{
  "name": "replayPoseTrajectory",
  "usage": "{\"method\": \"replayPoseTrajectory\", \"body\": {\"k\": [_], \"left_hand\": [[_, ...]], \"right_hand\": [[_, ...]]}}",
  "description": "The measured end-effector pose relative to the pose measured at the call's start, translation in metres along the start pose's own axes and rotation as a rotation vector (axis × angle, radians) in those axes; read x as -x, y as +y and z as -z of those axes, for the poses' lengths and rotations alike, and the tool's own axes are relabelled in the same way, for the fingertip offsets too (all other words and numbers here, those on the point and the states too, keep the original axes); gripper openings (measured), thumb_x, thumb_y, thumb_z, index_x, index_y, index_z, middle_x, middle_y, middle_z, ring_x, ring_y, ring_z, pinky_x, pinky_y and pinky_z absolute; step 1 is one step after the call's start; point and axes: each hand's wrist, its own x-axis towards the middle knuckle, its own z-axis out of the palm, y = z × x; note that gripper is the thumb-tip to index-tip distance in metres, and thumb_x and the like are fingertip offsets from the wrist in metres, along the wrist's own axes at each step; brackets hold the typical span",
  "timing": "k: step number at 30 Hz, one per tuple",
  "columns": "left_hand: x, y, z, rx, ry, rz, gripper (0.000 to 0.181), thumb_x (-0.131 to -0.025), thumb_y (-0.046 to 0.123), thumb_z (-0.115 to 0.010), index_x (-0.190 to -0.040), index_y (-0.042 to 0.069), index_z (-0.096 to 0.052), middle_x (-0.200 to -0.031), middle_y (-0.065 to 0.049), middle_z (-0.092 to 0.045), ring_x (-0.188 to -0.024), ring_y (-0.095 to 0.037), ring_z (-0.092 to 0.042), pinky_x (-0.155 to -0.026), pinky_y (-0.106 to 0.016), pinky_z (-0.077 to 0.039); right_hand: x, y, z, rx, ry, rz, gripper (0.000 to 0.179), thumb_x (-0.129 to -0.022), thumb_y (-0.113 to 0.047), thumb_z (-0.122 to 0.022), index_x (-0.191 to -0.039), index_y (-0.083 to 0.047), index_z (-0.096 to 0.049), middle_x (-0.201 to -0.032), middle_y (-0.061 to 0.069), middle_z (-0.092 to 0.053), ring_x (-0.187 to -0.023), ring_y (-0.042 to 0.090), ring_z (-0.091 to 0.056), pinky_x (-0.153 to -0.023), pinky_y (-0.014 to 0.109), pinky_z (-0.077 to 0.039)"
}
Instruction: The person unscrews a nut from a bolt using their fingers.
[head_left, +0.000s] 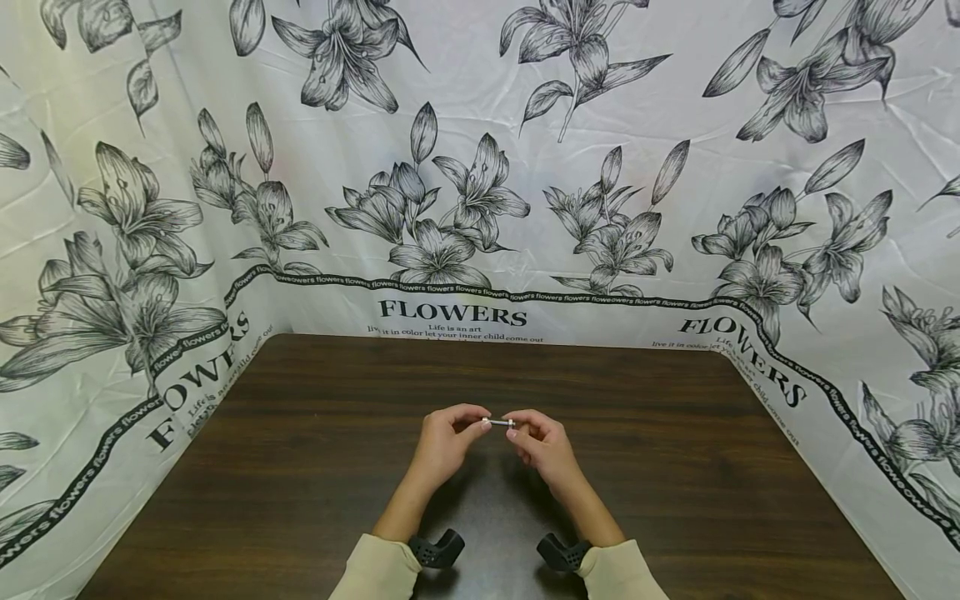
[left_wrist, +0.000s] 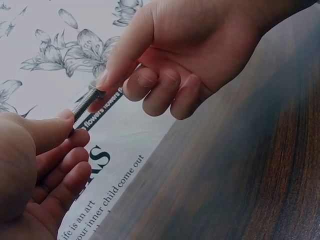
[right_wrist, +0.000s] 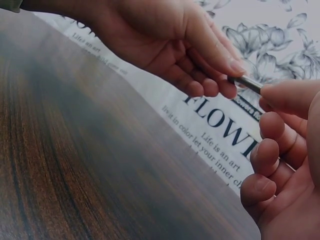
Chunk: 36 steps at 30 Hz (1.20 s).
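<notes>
A metal bolt point(head_left: 498, 422) spans the gap between my two hands, held up over the table. My left hand point(head_left: 442, 443) pinches one end of it between thumb and index finger. At the other end, my right hand point(head_left: 551, 452) pinches it the same way. In the left wrist view the bolt point(left_wrist: 82, 106) shows its threads, with a wider end at the right fingertips. The right wrist view has the bolt's shank point(right_wrist: 249, 83) running from one thumb to the other. Fingertips cover parts of both ends. The other fingers of the right hand point(left_wrist: 200, 50) are loosely curled.
A dark wood-grain table point(head_left: 315, 483) lies under the hands. White cloth point(head_left: 600, 100) printed with flowers and lettering hangs behind it and along both sides. Black devices are strapped to the left wrist point(head_left: 437, 550) and the right wrist point(head_left: 562, 553).
</notes>
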Motion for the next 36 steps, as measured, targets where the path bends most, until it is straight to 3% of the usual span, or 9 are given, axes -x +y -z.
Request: {"method": "replayPoseTrajectory", "body": {"k": [7,13,17,21,26,33,36], "left_hand": [[0.0003,0.0001,-0.0001,0.005,-0.004,0.0,0.008,-0.085,0.01,-0.076,-0.092,0.012,-0.075,-0.08,0.007,-0.07,-0.073,-0.01,-0.064,-0.068,-0.029,-0.052],[0.0006,-0.0003,-0.0002,-0.003,-0.008,0.0,0.008,-0.085,0.011,-0.075,-0.093,0.01,-0.075,-0.08,0.007,-0.069,-0.073,-0.01,-0.064,-0.068,-0.029,-0.052],[0.0006,-0.0001,-0.0008,0.005,-0.004,0.002,0.008,-0.085,0.011,-0.076,-0.093,0.011,-0.075,-0.08,0.007,-0.069,-0.073,-0.01,-0.063,-0.068,-0.028,-0.052],[0.0011,0.0008,-0.0017,0.007,-0.01,-0.006,0.01,-0.084,0.01,-0.076,-0.094,0.007,-0.074,-0.081,0.007,-0.07,-0.073,-0.01,-0.064,-0.068,-0.03,-0.052],[0.0012,0.0009,-0.0032,0.002,-0.021,-0.007,0.012,-0.085,0.009,-0.075,-0.095,0.003,-0.074,-0.081,0.006,-0.07,-0.074,-0.01,-0.064,-0.069,-0.029,-0.052],[0.0011,-0.0006,-0.0034,0.005,-0.016,-0.002,0.011,-0.084,0.008,-0.076,-0.094,0.004,-0.074,-0.08,0.006,-0.07,-0.073,-0.01,-0.064,-0.068,-0.028,-0.052],[0.001,-0.0008,-0.0034,0.007,-0.016,0.0,0.012,-0.085,0.009,-0.075,-0.095,0.004,-0.074,-0.081,0.006,-0.07,-0.073,-0.01,-0.064,-0.068,-0.028,-0.052]], "right_hand": [[0.0001,0.0016,0.0012,0.016,-0.02,0.039,0.025,-0.089,0.008,-0.061,-0.113,0.016,-0.059,-0.063,0.004,-0.047,-0.052,0.008,-0.044,-0.048,0.02,-0.037],[-0.0004,0.0002,0.0007,0.056,-0.024,-0.003,0.028,-0.09,0.003,-0.064,-0.116,0.014,-0.06,-0.065,0.005,-0.048,-0.054,0.009,-0.045,-0.051,0.02,-0.039],[-0.0007,0.0007,0.0001,0.08,0.013,-0.06,0.02,-0.097,-0.006,-0.058,-0.105,0.012,-0.064,-0.062,0.004,-0.048,-0.053,0.01,-0.046,-0.051,0.022,-0.039],[-0.0008,0.0008,0.0,0.093,0.033,-0.08,0.03,-0.101,-0.011,-0.053,-0.092,0.016,-0.061,-0.056,0.001,-0.044,-0.049,0.009,-0.041,-0.049,0.021,-0.035],[-0.0004,0.0001,0.0002,0.113,0.033,-0.083,0.034,-0.101,-0.012,-0.053,-0.089,0.019,-0.059,-0.053,-0.001,-0.042,-0.048,0.007,-0.038,-0.048,0.02,-0.033],[-0.0004,-0.0004,0.0013,0.095,0.03,-0.064,0.019,-0.097,-0.006,-0.058,-0.092,0.012,-0.063,-0.056,-0.001,-0.043,-0.049,0.007,-0.039,-0.048,0.021,-0.034],[-0.0005,0.0002,0.0021,0.084,0.026,-0.046,0.019,-0.096,-0.005,-0.06,-0.096,0.014,-0.062,-0.057,-0.001,-0.044,-0.049,0.007,-0.039,-0.048,0.02,-0.033]]}}
